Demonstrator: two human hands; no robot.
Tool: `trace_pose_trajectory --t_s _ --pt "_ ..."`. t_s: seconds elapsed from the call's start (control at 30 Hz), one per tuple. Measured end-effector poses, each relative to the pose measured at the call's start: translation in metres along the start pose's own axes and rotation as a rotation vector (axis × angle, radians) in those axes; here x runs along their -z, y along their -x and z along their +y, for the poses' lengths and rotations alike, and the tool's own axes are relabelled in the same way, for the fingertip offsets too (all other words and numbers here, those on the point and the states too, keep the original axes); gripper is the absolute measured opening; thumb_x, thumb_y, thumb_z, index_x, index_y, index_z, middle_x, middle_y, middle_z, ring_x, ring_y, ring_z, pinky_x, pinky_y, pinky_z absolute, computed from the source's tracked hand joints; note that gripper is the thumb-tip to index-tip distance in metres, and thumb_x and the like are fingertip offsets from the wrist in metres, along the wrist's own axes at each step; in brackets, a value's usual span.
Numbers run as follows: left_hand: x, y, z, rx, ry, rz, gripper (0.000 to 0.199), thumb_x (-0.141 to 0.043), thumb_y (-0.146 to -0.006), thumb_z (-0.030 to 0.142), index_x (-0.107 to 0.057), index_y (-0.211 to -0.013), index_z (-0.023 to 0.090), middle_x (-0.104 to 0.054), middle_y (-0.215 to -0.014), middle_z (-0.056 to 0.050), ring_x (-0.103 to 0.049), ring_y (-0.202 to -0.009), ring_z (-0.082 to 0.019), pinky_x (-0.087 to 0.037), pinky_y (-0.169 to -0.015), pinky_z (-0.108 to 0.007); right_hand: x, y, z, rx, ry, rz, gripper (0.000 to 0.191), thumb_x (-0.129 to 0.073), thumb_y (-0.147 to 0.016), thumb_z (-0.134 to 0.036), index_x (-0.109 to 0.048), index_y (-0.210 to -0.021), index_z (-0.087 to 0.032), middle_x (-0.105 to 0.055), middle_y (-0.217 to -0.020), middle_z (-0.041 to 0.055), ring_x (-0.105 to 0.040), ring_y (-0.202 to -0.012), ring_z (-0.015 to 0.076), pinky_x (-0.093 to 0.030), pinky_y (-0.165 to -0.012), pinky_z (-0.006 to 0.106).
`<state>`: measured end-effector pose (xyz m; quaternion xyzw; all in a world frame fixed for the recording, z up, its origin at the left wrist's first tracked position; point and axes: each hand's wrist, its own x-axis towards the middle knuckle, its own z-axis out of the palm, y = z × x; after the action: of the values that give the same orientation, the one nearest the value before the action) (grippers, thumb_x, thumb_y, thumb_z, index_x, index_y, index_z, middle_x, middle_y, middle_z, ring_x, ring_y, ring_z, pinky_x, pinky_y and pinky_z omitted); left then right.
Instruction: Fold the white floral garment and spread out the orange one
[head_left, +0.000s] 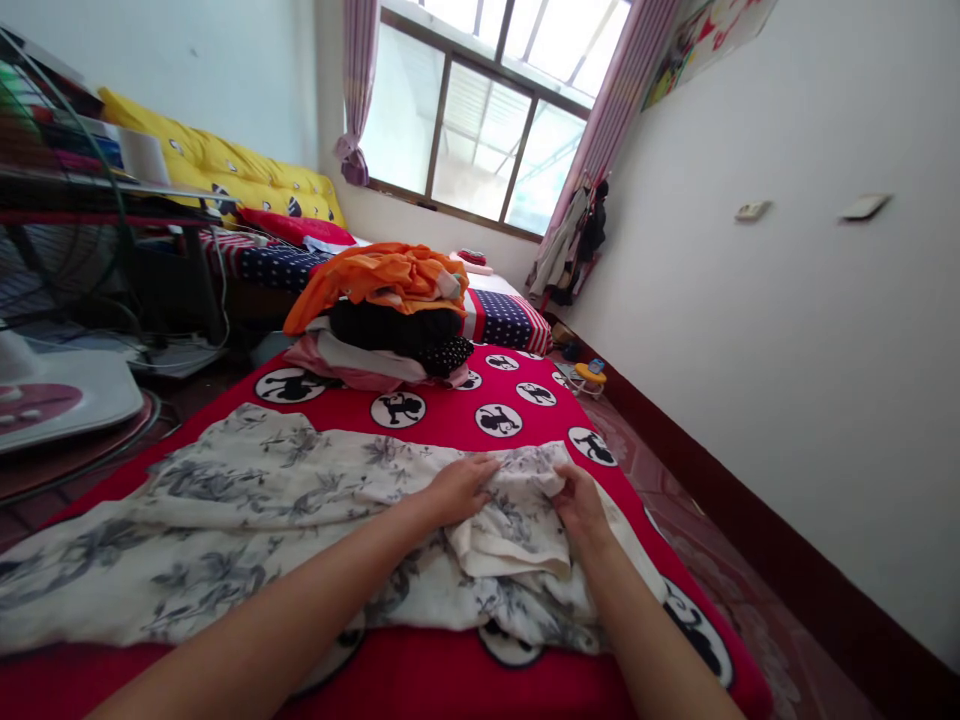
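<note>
A long white garment with a grey floral print (300, 490) lies spread across the red bed sheet. Its right end is turned over into a folded flap (517, 530) with a plain hem. My left hand (461, 488) is closed on the cloth at the flap's upper left, its fingertips partly lost in the folds. On the other side, my right hand (579, 500) pinches the flap's upper right edge between thumb and fingers. A short stretch of cloth runs between both hands. Whether the garment is a dress or something else, I cannot tell.
Beyond the garment, a pile of clothes (390, 310) with an orange piece on top sits on the red sheet (442, 410). A white fan base (67, 400) stands at left. A small yellow stool (590, 375) is on the floor near the right wall.
</note>
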<state>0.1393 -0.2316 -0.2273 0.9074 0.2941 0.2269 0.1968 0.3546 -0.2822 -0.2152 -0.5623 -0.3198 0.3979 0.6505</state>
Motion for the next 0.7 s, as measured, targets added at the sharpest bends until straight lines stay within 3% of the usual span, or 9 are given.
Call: trace_pose_trajectory --t_s 0.23,0.4,0.53,0.63,0.7 --pt "-0.003 0.004 -0.001 0.094 -0.129 -0.136 0.066 -0.053 -0.087 0.037 -0.034 -0.145 0.012 -0.032 -0.152 -0.015 -0.028 -0.141 -0.025 -0.02 -0.116 -0.044 0.003 0.003 0.001 -0.121 -0.192 0.082 0.007 -0.059 -0.066 -0.015 -0.055 -0.067 -0.021 -0.066 -0.063 -0.0008 -0.065 -0.067 0.015 -0.056 -0.072 0.027" --pt "-0.005 0.006 -0.003 0.029 -0.187 -0.152 0.067 -0.052 -0.087 0.046 -0.029 -0.148 0.027 -0.026 -0.156 -0.008 -0.023 -0.143 -0.025 -0.018 -0.116 -0.047 0.005 0.007 -0.01 -0.218 -0.151 0.097 0.007 -0.062 -0.075 -0.025 -0.06 -0.078 -0.018 -0.069 -0.071 0.0033 -0.066 -0.066 0.0168 -0.056 -0.066 0.03" --pt "-0.005 0.007 -0.003 0.014 -0.201 -0.173 0.067 -0.052 -0.087 0.05 -0.029 -0.147 0.032 -0.025 -0.156 -0.007 -0.022 -0.144 -0.026 -0.017 -0.115 -0.048 0.002 0.025 -0.017 -0.177 0.132 -0.005 0.032 -0.069 -0.072 -0.044 -0.063 -0.088 -0.017 -0.071 -0.083 0.0057 -0.066 -0.071 0.0189 -0.053 -0.062 0.03" --pt "-0.003 0.007 -0.001 0.028 -0.191 -0.191 0.068 -0.052 -0.086 0.052 -0.029 -0.147 0.032 -0.023 -0.157 -0.007 -0.02 -0.144 -0.026 -0.017 -0.116 -0.048 -0.001 0.034 -0.018 -0.099 0.337 -0.117 0.039 -0.079 -0.056 -0.035 -0.065 -0.088 -0.017 -0.072 -0.087 0.0037 -0.066 -0.08 0.0206 -0.052 -0.068 0.028" --pt "0.0 0.006 0.001 0.04 -0.168 -0.207 0.071 -0.052 -0.085 0.055 -0.029 -0.147 0.03 -0.023 -0.157 -0.007 -0.019 -0.144 -0.026 -0.016 -0.116 -0.048 -0.002 0.037 -0.02 -0.12 0.385 -0.182 0.036 -0.079 -0.052 -0.029 -0.068 -0.083 -0.015 -0.073 -0.084 0.0046 -0.066 -0.082 0.0234 -0.052 -0.07 0.03"
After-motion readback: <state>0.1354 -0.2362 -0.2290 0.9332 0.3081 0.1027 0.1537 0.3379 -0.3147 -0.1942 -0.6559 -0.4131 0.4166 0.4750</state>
